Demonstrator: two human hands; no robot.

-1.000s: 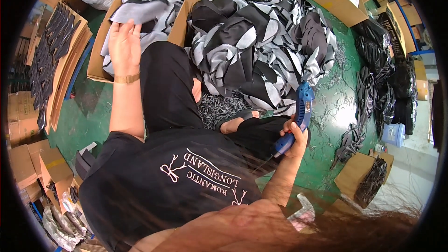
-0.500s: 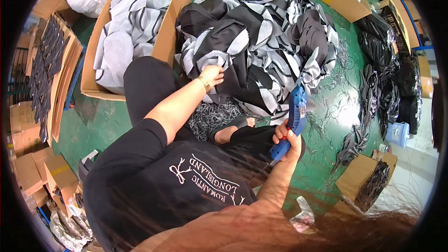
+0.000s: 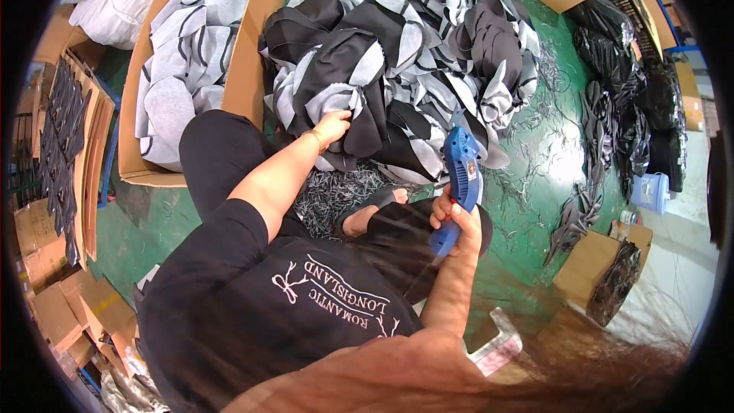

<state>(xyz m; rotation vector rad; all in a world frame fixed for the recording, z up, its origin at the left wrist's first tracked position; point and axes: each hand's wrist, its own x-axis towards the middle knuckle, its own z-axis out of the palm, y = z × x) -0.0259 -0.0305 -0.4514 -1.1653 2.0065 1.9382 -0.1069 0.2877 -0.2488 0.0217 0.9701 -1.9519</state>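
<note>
At the near edge of a big heap of cut black-and-grey fabric pieces (image 3: 397,46), my left hand (image 3: 332,128) is closed on a piece of fabric (image 3: 336,99), its fingers partly hidden. My right hand (image 3: 456,222) is wrapped round the handle of a blue handheld power tool (image 3: 463,172), above my bent knee. The tool points away from me, and its narrow metal tip lies over the heap's near right edge. I cannot tell whether the tip touches the fabric.
A cardboard box (image 3: 246,53) full of grey pieces stands left of the heap. Thin scraps (image 3: 332,195) lie between my legs and across the green floor at right. Black plastic bags (image 3: 612,53), a blue-white container (image 3: 651,193) and another cardboard box (image 3: 589,268) line the right side.
The whole view has shifted a little, so the heap and box sit farther left. The tool's tip has swung slightly left against the heap. My left hand keeps its grip on the fabric.
</note>
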